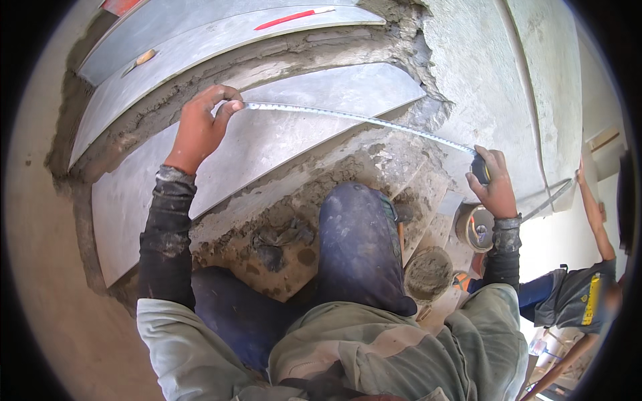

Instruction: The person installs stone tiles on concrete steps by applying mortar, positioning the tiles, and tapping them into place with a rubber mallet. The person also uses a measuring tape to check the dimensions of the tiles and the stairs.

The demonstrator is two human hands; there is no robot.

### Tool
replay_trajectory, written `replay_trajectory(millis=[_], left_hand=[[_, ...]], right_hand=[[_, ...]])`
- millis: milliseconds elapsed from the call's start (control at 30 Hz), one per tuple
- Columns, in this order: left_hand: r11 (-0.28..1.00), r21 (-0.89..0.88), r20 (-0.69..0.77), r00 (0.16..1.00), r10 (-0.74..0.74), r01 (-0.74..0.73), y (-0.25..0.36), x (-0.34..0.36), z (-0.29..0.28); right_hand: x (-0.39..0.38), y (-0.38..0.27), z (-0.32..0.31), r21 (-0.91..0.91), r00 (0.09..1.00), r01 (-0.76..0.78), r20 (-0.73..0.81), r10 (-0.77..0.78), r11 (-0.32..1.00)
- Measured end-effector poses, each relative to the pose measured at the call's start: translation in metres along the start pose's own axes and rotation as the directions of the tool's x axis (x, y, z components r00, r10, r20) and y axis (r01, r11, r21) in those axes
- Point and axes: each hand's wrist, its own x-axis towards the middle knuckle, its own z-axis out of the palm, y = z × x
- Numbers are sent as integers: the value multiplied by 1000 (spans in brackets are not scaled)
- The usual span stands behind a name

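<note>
My left hand (204, 127) pinches the end of an extended tape measure blade (348, 115) above a grey stone tread slab (247, 157) at the upper left. My right hand (495, 184) grips the dark tape case (479, 168) at the right, so the blade spans diagonally over the slab and rough mortar. On the step above lie a red pencil (287, 19) and a trowel with a wooden handle (142, 59).
Rough mortar (281, 240) surrounds my knees. Beside them are a bucket of grey mix (428, 274), a container with tools (473, 226) and a wooden-handled tool (400, 234). At the right, another person (572, 301) reaches up along the pale wall (481, 73) near a long metal bar (545, 200).
</note>
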Motion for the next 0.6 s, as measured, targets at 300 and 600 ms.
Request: replay_trajectory(millis=[300,600], left_hand=[[980,-30,-10,980,-197,196,9,40,117],[935,238,-97,951,293,-264,14,71,65]], right_hand=[[32,3,-42,-241,917,-173,-393,67,955],[10,22,-68,-175,983,-28,-186,-5,984]])
